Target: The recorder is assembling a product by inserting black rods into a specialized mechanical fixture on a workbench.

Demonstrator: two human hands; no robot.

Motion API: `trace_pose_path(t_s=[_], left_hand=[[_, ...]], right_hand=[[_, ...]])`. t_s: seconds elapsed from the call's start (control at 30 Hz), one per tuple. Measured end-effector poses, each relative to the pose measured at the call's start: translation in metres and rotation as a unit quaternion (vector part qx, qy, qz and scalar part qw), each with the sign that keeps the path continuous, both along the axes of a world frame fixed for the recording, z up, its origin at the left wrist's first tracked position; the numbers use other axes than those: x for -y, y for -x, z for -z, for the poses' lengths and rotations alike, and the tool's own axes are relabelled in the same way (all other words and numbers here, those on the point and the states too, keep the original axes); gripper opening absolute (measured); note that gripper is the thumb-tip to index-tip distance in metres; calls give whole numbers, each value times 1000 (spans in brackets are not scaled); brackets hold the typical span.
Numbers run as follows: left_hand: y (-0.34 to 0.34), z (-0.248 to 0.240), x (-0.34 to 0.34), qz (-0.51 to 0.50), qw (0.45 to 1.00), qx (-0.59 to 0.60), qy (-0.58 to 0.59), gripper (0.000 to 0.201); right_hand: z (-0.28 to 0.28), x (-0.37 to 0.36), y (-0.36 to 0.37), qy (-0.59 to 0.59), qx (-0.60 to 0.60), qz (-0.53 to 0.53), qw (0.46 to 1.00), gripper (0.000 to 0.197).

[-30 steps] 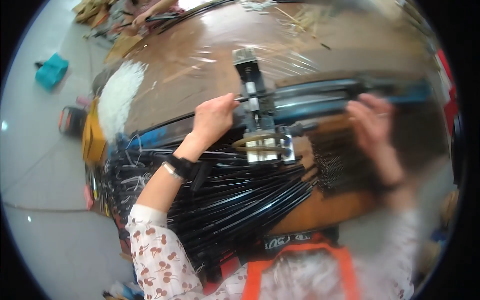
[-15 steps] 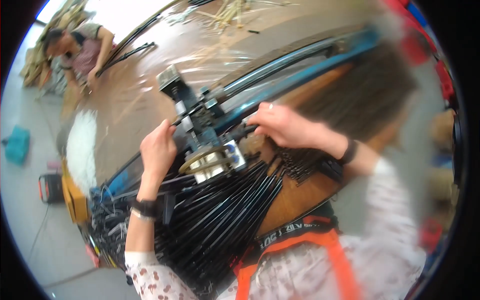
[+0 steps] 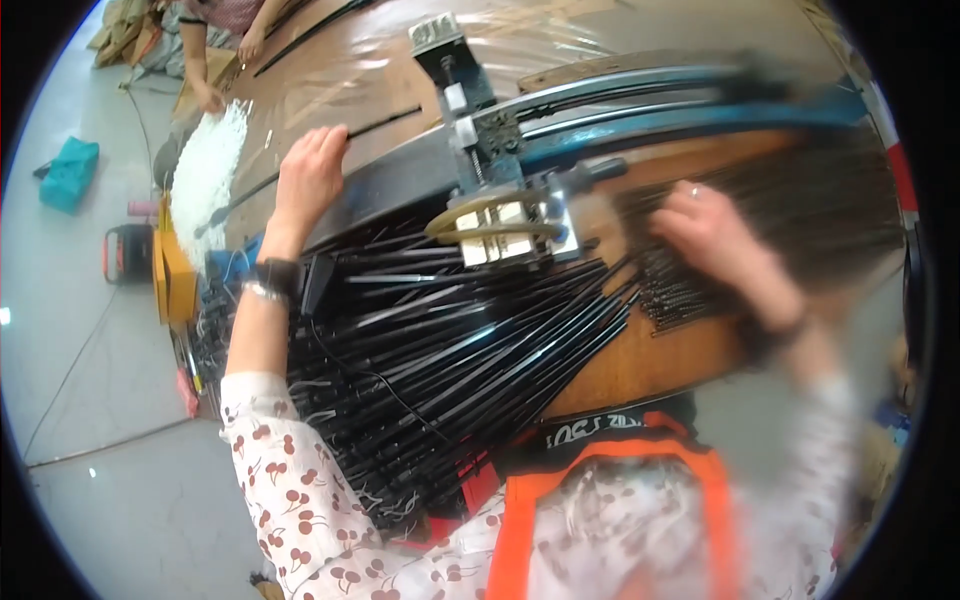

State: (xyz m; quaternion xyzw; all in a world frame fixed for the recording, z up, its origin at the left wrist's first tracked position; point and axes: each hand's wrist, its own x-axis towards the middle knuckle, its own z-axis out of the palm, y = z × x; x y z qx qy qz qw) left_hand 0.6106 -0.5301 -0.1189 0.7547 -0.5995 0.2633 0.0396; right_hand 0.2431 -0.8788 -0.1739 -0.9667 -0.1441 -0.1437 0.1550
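Note:
My left hand (image 3: 311,180) is closed around a slim black rod (image 3: 385,122), which runs out on both sides of my fist above the table. To its right stands a bench machine (image 3: 468,130) with a screw, a metal block and a curved yellowish tube (image 3: 490,215). A dark lever handle (image 3: 600,170) sticks out of the machine's right side. My right hand (image 3: 705,225) is right of the machine, fingers curled, over a pile of thin dark rods (image 3: 680,290). Whatever those fingers hold, if anything, is hidden. A fan of thicker black rods (image 3: 440,330) lies in front of me.
A blue-edged rail (image 3: 640,135) extends right from the machine. At the far left, another person's hand (image 3: 208,98) is beside a heap of small white pieces (image 3: 212,165). A yellow box (image 3: 173,275), a black case (image 3: 128,253) and a teal bag (image 3: 70,175) are on the left.
My right hand has left the lever and moved right over the thin rods. The black rod in my left hand now lies clear of the machine, to its left. The view has shifted.

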Motion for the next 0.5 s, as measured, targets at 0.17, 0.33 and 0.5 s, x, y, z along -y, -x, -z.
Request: trace_pose_path(t_s=[0.17, 0.33, 0.5], left_hand=[[48, -26, 3, -204, 956, 100, -187, 11], [179, -34, 18, -55, 930, -148, -332, 4], [189, -11, -2, -66, 938, -254, -226, 21]], right_hand=[[-27, 4, -12, 44, -145, -20, 988, 9], [-39, 14, -2, -5, -246, 27, 969, 30], [-28, 14, -6, -24, -231, 17, 972, 23]])
